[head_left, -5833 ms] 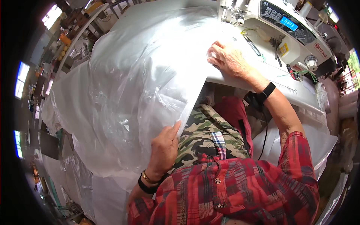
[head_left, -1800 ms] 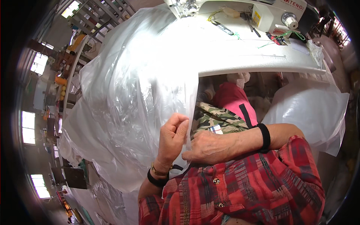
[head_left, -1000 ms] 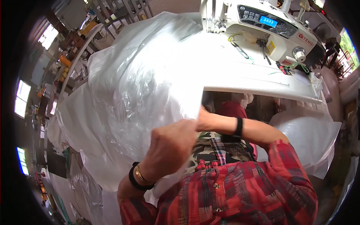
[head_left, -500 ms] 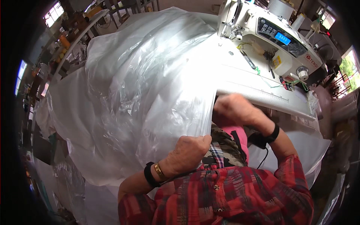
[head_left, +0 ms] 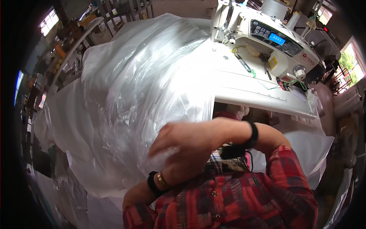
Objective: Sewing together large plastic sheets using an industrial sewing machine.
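A large, crumpled sheet of translucent white plastic spreads over the table and down toward my lap. My right hand crosses in front of me to the left, over the sheet's near part. Motion blurs it, but its fingers look stretched out and apart, with nothing visible in them. Beneath it, my left hand is close to the sheet's near edge; its fingers are hidden behind the right hand, so its grip cannot be made out. Whether the right hand touches the sheet is unclear.
A white sewing machine with a lit blue display stands at the back right. On its bed lie thread snippers and green thread. A thread cone sits behind it. More white sheeting hangs at the right.
My right hand has swung left from beside the table edge to cross over my left hand. The left hand, which was pinching the sheet's edge, is now partly covered. The view has shifted slightly.
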### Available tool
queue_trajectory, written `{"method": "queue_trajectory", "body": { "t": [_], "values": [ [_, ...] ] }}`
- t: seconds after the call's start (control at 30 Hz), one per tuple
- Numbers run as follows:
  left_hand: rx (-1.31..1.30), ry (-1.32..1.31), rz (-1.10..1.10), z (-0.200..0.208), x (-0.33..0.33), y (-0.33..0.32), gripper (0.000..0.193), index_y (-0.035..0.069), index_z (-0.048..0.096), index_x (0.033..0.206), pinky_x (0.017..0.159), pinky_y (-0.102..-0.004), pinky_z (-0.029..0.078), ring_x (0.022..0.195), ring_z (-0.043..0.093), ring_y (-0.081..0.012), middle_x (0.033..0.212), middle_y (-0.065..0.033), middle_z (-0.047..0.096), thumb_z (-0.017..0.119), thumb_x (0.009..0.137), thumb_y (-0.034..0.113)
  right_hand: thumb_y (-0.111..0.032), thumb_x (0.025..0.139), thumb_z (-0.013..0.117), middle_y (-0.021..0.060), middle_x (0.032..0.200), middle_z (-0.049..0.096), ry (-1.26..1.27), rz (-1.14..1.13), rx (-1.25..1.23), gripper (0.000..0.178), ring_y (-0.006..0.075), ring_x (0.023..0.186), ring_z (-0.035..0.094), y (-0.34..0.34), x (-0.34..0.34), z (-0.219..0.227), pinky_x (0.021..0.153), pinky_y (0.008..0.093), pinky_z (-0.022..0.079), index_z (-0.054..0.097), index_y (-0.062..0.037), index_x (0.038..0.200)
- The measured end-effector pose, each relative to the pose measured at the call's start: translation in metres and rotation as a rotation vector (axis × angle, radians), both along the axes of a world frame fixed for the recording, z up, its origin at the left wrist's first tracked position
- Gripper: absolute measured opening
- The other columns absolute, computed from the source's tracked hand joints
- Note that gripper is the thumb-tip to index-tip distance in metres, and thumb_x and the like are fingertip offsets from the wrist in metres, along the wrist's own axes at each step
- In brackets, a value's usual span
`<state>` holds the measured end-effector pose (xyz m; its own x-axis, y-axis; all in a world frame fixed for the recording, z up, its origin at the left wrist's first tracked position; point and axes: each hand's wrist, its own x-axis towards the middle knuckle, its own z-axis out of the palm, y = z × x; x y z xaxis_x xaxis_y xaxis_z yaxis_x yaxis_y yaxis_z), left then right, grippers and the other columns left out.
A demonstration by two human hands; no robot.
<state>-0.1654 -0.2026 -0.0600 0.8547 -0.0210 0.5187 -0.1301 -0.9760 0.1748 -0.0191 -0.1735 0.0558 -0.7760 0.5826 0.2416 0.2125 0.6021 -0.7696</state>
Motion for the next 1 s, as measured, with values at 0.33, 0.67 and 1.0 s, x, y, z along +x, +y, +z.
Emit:
{"method": "queue_trajectory", "body": {
  "t": [0.33, 0.67, 1.0],
  "values": [
    [-0.440, 0.129, 0.264, 0.068, 0.009, 0.002, 0.008, 0.002, 0.053, 0.080, 0.059, -0.0414, 0.047, 0.069, 0.060, -0.0328, 0.076, -0.0136, 0.054, 0.060, 0.081, 0.005, 0.004, 0.078, 0.058, 0.0061, 0.114, 0.059, -0.539, -0.844, 0.476, 0.026, 0.0297, 0.089, 0.065, 0.032, 0.171, -0.038, 0.074, 0.0404, 0.053, 0.063, -0.0105, 0.099],
    [-0.641, 0.039, 0.392, 0.061, -0.019, 0.002, 0.030, -0.005, 0.060, 0.115, 0.062, -0.0389, 0.047, 0.068, 0.061, -0.0335, 0.082, -0.0191, 0.061, 0.058, 0.086, 0.001, -0.007, 0.083, 0.063, 0.0071, 0.108, 0.059, -0.428, -0.844, 0.598, 0.012, 0.0292, 0.090, 0.064, 0.057, 0.168, -0.060, 0.073, 0.0404, 0.052, 0.059, -0.0085, 0.095],
    [-0.817, 0.146, 0.316, 0.047, 0.008, 0.011, 0.032, -0.003, 0.066, 0.112, 0.057, -0.0340, 0.044, 0.060, 0.057, -0.0286, 0.074, -0.0177, 0.058, 0.056, 0.081, -0.002, -0.025, 0.082, 0.062, 0.0113, 0.095, 0.058, -0.504, -1.119, 0.594, 0.020, 0.0294, 0.097, 0.055, 0.051, 0.183, -0.074, 0.087, 0.0438, 0.043, 0.060, -0.0076, 0.092]
  ]
}}
